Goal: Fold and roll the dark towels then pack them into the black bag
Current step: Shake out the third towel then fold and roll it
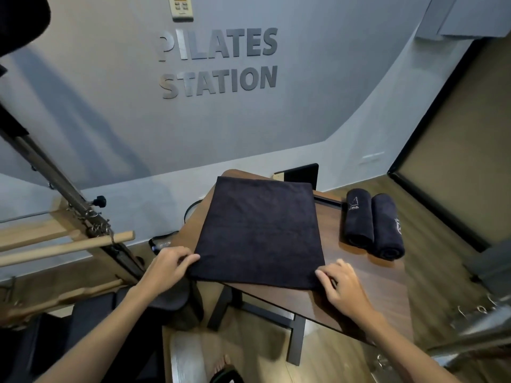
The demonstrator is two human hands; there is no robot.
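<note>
Two rolled towels (373, 223) lie right of flat towel (258, 233).

Both hands (171, 265) (341, 286) forward, palms down, fingers curled and pinching.

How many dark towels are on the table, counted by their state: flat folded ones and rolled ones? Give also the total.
Flat folded towel: 1, the flat towel, held at its near corners by the left hand and the right hand.
Rolled towels: 2, the left roll and the right roll, side by side on the table.
Total: 3 towels.
</note>
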